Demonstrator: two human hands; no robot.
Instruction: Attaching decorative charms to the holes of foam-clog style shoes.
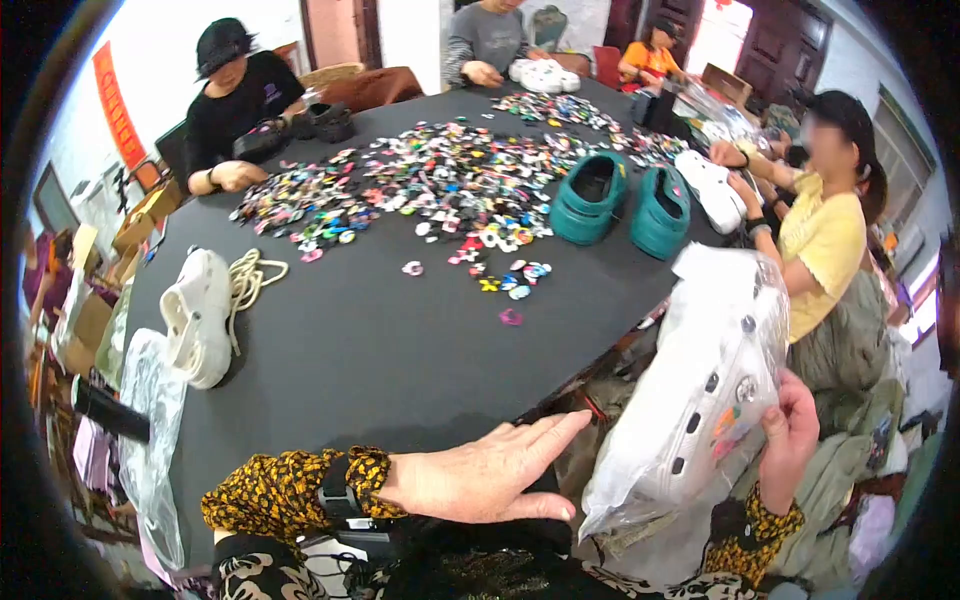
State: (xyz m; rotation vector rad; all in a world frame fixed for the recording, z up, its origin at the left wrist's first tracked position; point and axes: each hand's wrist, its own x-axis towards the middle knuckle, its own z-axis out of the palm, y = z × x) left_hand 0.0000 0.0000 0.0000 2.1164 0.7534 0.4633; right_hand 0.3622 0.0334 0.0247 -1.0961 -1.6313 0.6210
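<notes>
A white clog (665, 390) with holes along its side and small charms on it lies inside a clear plastic bag (610, 510). At the bag's right edge, my right hand (788, 440) grips it, thumb in front, holding it up beyond the table's edge. My left hand (490, 474) stretches flat toward the bag with fingers extended and thumb apart; it holds nothing, and a gap shows between its fingertips and the bag. Part of the clog is blurred by the plastic's glare.
A cream shoe (197, 320) with a loose cord (250, 285) stands at left by another clear bag (150, 440). Many colourful charms (440, 175) cover the middle of the dark table (340, 350). Teal clogs (588, 200) stand at right. Several people sit around, one in yellow (825, 230) close by.
</notes>
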